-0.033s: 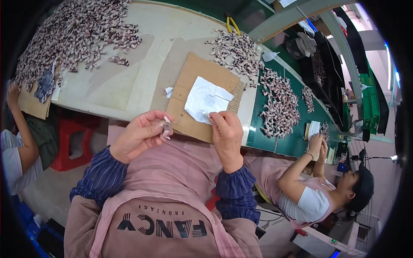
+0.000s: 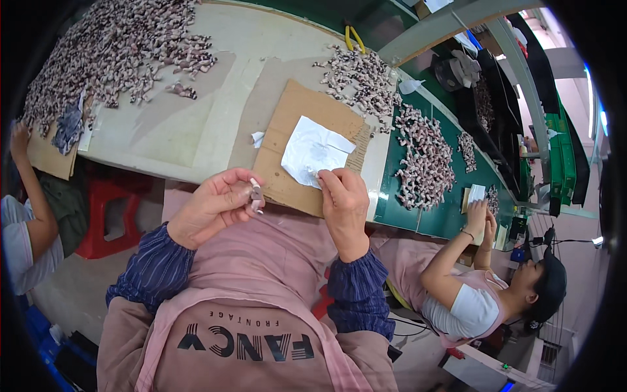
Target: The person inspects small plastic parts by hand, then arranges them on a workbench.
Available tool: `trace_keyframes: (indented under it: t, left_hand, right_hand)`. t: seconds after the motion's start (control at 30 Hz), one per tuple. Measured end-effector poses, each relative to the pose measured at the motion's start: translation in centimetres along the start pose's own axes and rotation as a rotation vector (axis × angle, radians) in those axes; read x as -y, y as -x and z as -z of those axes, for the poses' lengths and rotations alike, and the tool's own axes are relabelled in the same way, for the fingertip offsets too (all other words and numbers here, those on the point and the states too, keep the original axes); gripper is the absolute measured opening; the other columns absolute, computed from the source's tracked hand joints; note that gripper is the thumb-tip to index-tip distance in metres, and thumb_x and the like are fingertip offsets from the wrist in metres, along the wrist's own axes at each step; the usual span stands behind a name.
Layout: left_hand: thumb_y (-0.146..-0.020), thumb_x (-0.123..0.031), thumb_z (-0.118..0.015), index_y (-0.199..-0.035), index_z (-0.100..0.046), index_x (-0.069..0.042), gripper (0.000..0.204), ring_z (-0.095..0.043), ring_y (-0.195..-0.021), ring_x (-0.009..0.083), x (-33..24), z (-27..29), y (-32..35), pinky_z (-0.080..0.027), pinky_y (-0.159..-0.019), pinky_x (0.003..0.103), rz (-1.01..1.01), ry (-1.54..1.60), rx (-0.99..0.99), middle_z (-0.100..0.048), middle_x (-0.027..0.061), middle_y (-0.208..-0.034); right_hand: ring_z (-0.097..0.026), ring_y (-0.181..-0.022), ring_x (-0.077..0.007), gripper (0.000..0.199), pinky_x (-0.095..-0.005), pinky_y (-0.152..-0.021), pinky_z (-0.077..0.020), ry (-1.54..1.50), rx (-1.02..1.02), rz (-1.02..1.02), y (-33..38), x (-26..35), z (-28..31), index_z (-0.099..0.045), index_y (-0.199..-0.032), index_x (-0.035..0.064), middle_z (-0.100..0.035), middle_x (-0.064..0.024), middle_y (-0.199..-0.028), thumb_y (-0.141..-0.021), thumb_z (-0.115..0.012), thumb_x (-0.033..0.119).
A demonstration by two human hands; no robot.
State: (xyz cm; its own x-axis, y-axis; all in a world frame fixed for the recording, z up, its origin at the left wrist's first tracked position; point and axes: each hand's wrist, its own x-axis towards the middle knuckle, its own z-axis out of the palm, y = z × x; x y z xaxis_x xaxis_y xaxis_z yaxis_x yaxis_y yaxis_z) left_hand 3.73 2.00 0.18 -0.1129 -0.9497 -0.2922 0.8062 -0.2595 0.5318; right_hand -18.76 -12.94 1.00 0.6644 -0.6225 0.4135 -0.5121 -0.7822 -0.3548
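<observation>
From the head camera, the left hand point(image 2: 212, 208) sits a little left of the frame's centre, its fingers curled and pinched on a small pale, brownish piece point(image 2: 255, 194) that sticks out between thumb and fingertips. The right hand point(image 2: 344, 202) is just right of centre, well apart from the left. Its fingertips press down on the lower right corner of a white sheet point(image 2: 313, 151); whether they pinch the sheet or only rest on it cannot be told. The sheet lies crumpled on a brown cardboard pad point(image 2: 294, 111) above both hands, at the near edge of a pale worktable point(image 2: 196, 124).

A small white scrap point(image 2: 257, 138) lies just beside the left edge of the cardboard. A big heap of small purplish pieces point(image 2: 111, 49) fills the upper left of the frame, a second pile point(image 2: 359, 81) lies at upper centre, and a third point(image 2: 424, 157) spreads on a green surface point(image 2: 392, 202) to the right. Yellow-handled pliers point(image 2: 354, 37) lie near the top edge.

At lower right, a co-worker point(image 2: 470, 294) in a white shirt sits with both hands raised on something white. At the left edge, another person's arm point(image 2: 32, 215) reaches up toward a second piece of cardboard point(image 2: 49, 157).
</observation>
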Motion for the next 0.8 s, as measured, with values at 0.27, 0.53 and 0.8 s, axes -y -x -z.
trace_keyframes:
  t: [0.27, 0.53, 0.8]
  left_hand:
    - [-0.099, -0.014, -0.063, -0.118, -0.061, -0.003, 0.021, -0.063, -0.074, 0.0068, 0.0, -1.3, 0.5, -0.052, -0.063, 0.017, -0.028, -0.132, -0.065, -0.068, 0.0086, -0.093]
    - [-0.096, -0.007, -0.066, -0.110, -0.064, -0.001, 0.015, -0.066, -0.077, 0.0093, 0.9, -2.4, -1.5, -0.055, -0.067, 0.020, -0.203, -0.331, -0.198, -0.069, 0.0068, -0.092]
    - [-0.095, -0.006, -0.068, -0.104, -0.063, 0.001, 0.013, -0.070, -0.082, 0.0119, 2.0, -3.2, -2.6, -0.057, -0.071, 0.022, -0.303, -0.299, -0.262, -0.070, 0.0091, -0.096]
  right_hand:
    - [-0.057, -0.082, -0.0288, 0.023, -0.0396, -0.073, -0.0464, 0.058, 0.069, 0.051, -0.1, 0.1, -0.2, -0.068, -0.098, 0.0046, -0.059, -0.0103, -0.088, -0.077, -0.066, -0.004]
    - [-0.061, -0.081, -0.0289, 0.015, -0.0379, -0.072, -0.0490, -0.160, -0.038, -0.103, -0.1, 1.1, 1.0, -0.069, -0.094, 0.0015, -0.062, -0.0112, -0.087, -0.081, -0.070, -0.004]
    - [-0.064, -0.077, -0.0257, 0.020, -0.0328, -0.067, -0.0512, -0.432, -0.208, -0.172, 1.5, 6.2, 1.3, -0.070, -0.096, -0.0018, -0.065, -0.0136, -0.089, -0.078, -0.075, -0.007]
